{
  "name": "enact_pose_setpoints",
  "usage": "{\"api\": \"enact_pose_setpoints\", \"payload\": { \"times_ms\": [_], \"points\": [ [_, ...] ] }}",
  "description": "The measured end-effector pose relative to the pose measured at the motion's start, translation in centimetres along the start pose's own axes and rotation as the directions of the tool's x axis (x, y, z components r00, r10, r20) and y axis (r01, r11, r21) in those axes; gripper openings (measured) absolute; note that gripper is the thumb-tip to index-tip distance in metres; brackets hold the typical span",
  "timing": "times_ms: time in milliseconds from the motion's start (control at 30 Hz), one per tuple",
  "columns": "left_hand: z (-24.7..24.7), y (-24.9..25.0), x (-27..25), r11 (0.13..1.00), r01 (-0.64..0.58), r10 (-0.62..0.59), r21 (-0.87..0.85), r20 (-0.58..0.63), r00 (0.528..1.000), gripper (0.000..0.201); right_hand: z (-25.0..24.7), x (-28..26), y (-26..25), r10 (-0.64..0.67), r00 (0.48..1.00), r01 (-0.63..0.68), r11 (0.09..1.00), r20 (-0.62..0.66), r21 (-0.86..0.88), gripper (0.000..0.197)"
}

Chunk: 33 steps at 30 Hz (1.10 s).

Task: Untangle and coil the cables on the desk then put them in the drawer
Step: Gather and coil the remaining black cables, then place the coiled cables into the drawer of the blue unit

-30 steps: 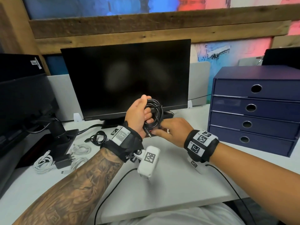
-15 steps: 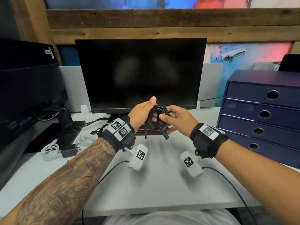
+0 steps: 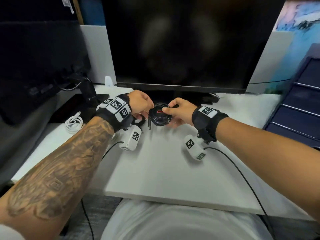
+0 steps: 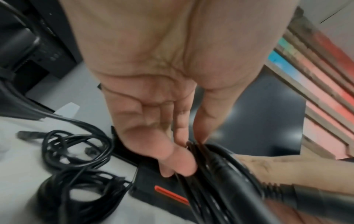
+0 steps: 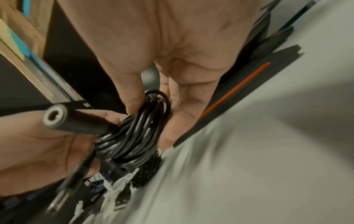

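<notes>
- One black round-section cable, wound into a tight glossy coil (image 3: 160, 115), is finished or nearly so; I hold it just above the white matte desk (image 3: 164, 167), near its far edge in front of the black monitor (image 3: 181, 42).
- My right hand (image 3: 181, 112) pinches the coil's right side, thumb on top and fingers beneath.
- My left hand (image 3: 139, 105) has thumb and fingertips nipped on the coil's left edge.
- Both stiff barrel plugs hang free: a socket end (image 5: 57, 119) and a pin end (image 3: 149, 124) dangling towards the desk.
- Left to do, I judge: this coil is not yet in the dark blue drawer unit (image 3: 299, 108) at the desk's right edge, whose visible fronts look closed.
- A loose, springy tangle of thin black cable (image 4: 76, 163) lies uncoiled on the desk under my left hand.
- A soft white cable bundle (image 3: 74, 122) sits near the left edge; I can't tell how neatly it is wound.
</notes>
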<state>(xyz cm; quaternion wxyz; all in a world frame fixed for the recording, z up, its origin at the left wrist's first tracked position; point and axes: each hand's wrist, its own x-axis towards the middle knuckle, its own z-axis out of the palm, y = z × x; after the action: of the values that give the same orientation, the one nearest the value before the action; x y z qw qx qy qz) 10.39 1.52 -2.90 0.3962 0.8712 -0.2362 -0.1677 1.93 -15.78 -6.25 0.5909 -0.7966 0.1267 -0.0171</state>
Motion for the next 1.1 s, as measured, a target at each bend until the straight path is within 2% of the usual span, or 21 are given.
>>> {"api": "enact_pose_setpoints", "payload": {
  "times_ms": [200, 367, 500, 600, 733, 933, 1100],
  "points": [
    [1.4, -1.9, 0.6, 0.995, 0.091, -0.091, 0.045, 0.003, 0.996, 0.011, 1.6, 2.3, 1.7, 0.133, 0.991, -0.130, 0.981, 0.012, -0.146, 0.027],
    [2.2, -2.2, 0.9, 0.978, 0.041, -0.035, 0.203, -0.030, 0.999, 0.016, 1.3, 3.5, 2.1, 0.051, 0.998, -0.065, 0.896, -0.043, -0.438, 0.025],
    [2.3, -1.6, 1.1, 0.921, 0.043, -0.032, 0.386, -0.035, 0.999, 0.010, 1.1, 3.7, 2.6, 0.066, 0.997, -0.074, 0.904, -0.032, -0.420, 0.027],
    [2.3, -1.6, 1.0, 0.915, 0.091, -0.069, 0.393, -0.070, 0.995, 0.017, 1.0, 3.7, 2.6, 0.055, 0.998, -0.060, 0.905, -0.025, -0.421, 0.028],
    [2.1, -1.3, 0.6, 0.882, 0.120, -0.092, 0.456, -0.084, 0.992, 0.011, 1.0, 3.6, 2.4, 0.063, 0.998, -0.066, 0.903, -0.022, -0.425, 0.031],
    [1.0, -1.0, 0.4, 0.905, 0.110, -0.068, 0.411, -0.117, 0.991, 0.014, 0.0, 2.4, 1.1, 0.121, 0.992, -0.129, 0.921, -0.046, -0.368, 0.043],
    [-0.2, 0.8, -0.2, 0.927, 0.040, 0.027, 0.372, -0.173, 0.985, 0.018, -2.2, 0.3, -0.3, 0.052, 0.992, -0.105, 0.852, -0.117, -0.512, 0.047]
  ]
}}
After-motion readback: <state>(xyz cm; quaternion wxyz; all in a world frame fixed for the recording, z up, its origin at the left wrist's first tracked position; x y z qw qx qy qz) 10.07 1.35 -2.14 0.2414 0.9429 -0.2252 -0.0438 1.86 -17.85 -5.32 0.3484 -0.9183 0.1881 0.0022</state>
